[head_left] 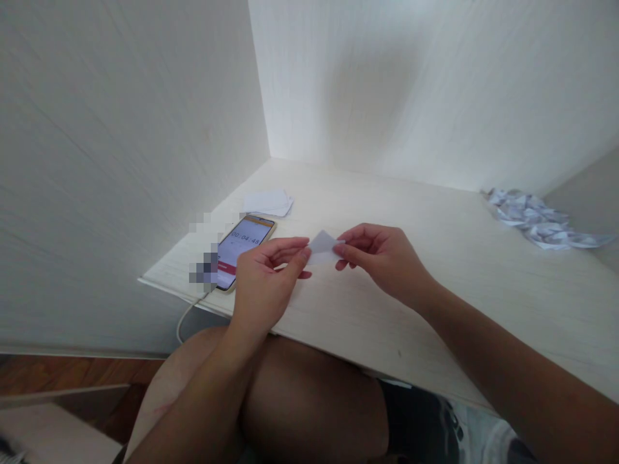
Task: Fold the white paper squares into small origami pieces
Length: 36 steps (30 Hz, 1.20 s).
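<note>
A small white paper piece (323, 247) is held between both hands just above the pale wooden desk (435, 270). My left hand (264, 283) pinches its left edge with thumb and fingers pressed together. My right hand (382, 254) pinches its right edge, fingers curled. The paper looks folded, with a pointed top corner.
A phone (242, 248) with a timer on its screen lies left of my hands, its white cable (186, 319) hanging off the desk edge. A small stack of white paper sheets (268, 202) lies behind it. Several folded paper pieces (541, 222) are piled at the far right. Walls close in behind and left.
</note>
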Motion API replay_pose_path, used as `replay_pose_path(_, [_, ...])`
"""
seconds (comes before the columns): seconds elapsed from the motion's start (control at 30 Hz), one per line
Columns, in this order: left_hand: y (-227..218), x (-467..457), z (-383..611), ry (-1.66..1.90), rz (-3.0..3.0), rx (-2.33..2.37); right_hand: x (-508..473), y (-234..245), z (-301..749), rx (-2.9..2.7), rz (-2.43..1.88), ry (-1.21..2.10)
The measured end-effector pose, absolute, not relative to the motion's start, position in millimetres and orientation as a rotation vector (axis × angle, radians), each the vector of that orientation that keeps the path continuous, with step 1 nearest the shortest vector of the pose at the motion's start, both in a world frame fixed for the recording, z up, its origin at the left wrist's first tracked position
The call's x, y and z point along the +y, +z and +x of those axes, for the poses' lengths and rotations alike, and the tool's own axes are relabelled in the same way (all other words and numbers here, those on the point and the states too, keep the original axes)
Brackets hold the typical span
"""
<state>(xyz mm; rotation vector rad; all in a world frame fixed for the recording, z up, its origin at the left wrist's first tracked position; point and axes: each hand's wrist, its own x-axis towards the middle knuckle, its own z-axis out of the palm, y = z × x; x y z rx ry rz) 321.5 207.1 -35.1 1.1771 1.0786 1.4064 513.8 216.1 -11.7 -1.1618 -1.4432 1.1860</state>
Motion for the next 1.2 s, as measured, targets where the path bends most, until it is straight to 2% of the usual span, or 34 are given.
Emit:
replay_pose_path(0.17, [-35,205,325,1.468,1.127,1.063,215,-12,513,-1.347,-1.07,1.202])
replay_pose_path(0.4, [-31,202,324,1.495,1.116,1.029,217,-10,518,-1.025,-0.919,1.649])
replay_pose_path(0.73, [-25,199,319,1.51,1.245,1.09,215,-13,522,-1.131,-0.853,1.823])
replay_pose_path(0.97, [-22,198,318,1.528,1.26,1.09,216,-16,525,-1.208,-0.864,1.854])
replay_pose_path(1.2, [-20,198,315,1.544,1.301,1.089,217,-15,527,-1.393,-0.971,1.712])
